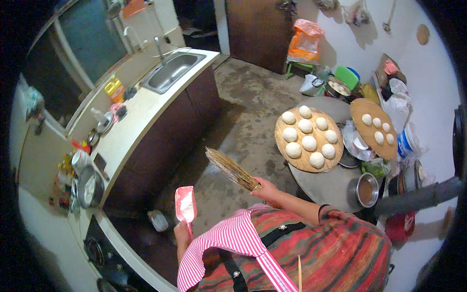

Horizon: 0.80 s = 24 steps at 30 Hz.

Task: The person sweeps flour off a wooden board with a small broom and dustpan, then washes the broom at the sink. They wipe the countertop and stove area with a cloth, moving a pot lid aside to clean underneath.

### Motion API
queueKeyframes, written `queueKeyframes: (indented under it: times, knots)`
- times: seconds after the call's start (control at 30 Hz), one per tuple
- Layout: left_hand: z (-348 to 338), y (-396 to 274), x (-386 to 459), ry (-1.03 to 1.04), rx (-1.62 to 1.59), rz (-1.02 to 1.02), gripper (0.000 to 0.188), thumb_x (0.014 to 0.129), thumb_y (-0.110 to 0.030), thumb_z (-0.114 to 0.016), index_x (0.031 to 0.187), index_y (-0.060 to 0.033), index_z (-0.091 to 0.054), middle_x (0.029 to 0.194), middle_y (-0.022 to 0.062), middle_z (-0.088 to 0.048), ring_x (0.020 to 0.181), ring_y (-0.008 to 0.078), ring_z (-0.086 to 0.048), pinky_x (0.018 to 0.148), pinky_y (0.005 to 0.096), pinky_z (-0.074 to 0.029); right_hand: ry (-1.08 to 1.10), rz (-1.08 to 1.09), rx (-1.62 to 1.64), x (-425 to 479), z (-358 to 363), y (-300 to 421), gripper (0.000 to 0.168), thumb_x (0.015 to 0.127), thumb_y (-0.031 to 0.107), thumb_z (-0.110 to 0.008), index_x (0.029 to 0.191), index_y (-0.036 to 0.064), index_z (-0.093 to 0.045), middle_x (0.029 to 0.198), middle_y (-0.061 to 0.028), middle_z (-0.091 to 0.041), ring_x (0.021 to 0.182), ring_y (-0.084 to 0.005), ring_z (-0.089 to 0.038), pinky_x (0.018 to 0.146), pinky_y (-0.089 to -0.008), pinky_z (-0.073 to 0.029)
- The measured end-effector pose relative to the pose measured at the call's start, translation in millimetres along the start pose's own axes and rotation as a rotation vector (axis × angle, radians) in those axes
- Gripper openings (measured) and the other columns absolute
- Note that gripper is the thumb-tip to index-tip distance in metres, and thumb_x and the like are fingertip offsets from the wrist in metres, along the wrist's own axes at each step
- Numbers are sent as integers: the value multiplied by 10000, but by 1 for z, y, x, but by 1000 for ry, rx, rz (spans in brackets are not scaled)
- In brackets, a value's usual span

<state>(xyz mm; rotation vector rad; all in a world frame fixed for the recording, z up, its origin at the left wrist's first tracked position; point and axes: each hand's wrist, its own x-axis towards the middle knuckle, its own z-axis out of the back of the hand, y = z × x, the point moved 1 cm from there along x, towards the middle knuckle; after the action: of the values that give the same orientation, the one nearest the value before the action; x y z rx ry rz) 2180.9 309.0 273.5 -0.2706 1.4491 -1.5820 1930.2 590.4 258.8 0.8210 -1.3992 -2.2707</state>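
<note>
My left hand (pixel 183 233) grips the handle of a pink plastic scoop (pixel 186 203), which has white powder in it. In my right hand (pixel 265 190) is a bundled straw whisk broom (pixel 231 168), held near its bound end, with the bristles pointing up and left over the floor. The broom and the scoop are apart. To the right of my right hand, a round wooden board (pixel 281 146) with several white dough balls (pixel 309 143) rests on a grey round table (pixel 310 182). A second round board (pixel 359 126) farther right also bears several smaller dough balls.
A curved counter (pixel 146 116) with a steel sink (pixel 173 71) runs along the left; a wok (pixel 89 187) and bottles stand on it. A steel bowl (pixel 367 190) sits at the table's edge. A whitish container (pixel 158 220) lies on the floor near the counter. A green chair (pixel 299 67) stands by the door.
</note>
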Motion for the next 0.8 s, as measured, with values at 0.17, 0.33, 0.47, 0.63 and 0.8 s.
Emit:
queueKeyframes:
  times: [0.17,0.33,0.47,0.63,0.8]
  knots:
    - [-33,-27,77,109,300,-281,344,847,-254,-463,680,13,-603,546,47,-524,450,140,-470,426,308,-350,-148,-72,171,34,30,-12,657,659,116,-763,1247,49,-479,1077,-91,-601,946,-184,-571,817,-296,-457]
    - [-95,-75,156,110,859,-813,110,788,-68,-526,710,9,-533,688,185,-610,546,339,-558,524,395,-445,-265,3,89,87,87,-6,662,654,150,-762,1249,72,-483,1053,-112,-618,961,-187,-578,840,-307,-452]
    - [-157,-136,180,250,486,-430,220,847,-148,-488,736,31,-552,651,130,-597,509,210,-545,476,343,-435,-340,48,159,108,126,1,642,659,163,-753,1238,69,-490,1044,-125,-622,953,-195,-581,829,-321,-456]
    - [-224,-193,212,457,676,-699,252,880,-138,-437,733,29,-556,643,113,-593,469,149,-524,402,303,-402,-461,-5,252,106,155,-4,663,661,197,-759,1230,7,-476,1084,-151,-604,990,-206,-568,852,-324,-444]
    - [-293,-227,275,665,1007,-1073,155,855,-81,-497,755,23,-557,654,129,-611,508,215,-589,423,334,-433,-775,-73,130,78,148,-9,655,659,174,-751,1221,-17,-473,1053,-124,-617,928,-178,-566,822,-299,-460]
